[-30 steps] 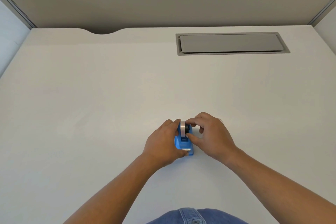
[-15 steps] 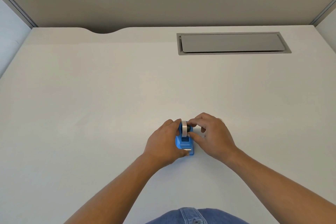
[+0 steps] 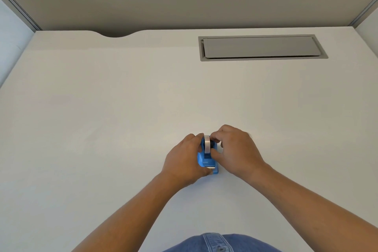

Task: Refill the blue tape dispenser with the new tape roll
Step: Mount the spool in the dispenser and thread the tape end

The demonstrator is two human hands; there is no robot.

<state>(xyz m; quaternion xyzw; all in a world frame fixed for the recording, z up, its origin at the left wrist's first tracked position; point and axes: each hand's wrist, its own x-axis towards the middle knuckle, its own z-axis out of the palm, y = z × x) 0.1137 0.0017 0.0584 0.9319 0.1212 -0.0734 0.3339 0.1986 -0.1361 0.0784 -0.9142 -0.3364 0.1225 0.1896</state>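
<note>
The small blue tape dispenser (image 3: 206, 161) stands on the white desk (image 3: 122, 118) near its front middle, cutter end toward me. A pale tape roll (image 3: 207, 143) sits upright in its cradle, with a dark hub showing at its right side. My left hand (image 3: 184, 159) wraps around the dispenser's left side and holds it. My right hand (image 3: 235, 149) pinches the roll from the right, fingertips on top and thumb low beside the hub. The dispenser's far end and right wall are hidden by my fingers.
A grey cable hatch (image 3: 261, 47) is set flush into the desk at the back right. A curved notch (image 3: 114, 34) cuts the back edge on the left. Grey partition walls close the back and both sides.
Both hands stay on the dispenser and roll. My right fingers have shifted slightly on the roll, which sits a little lower in the cradle.
</note>
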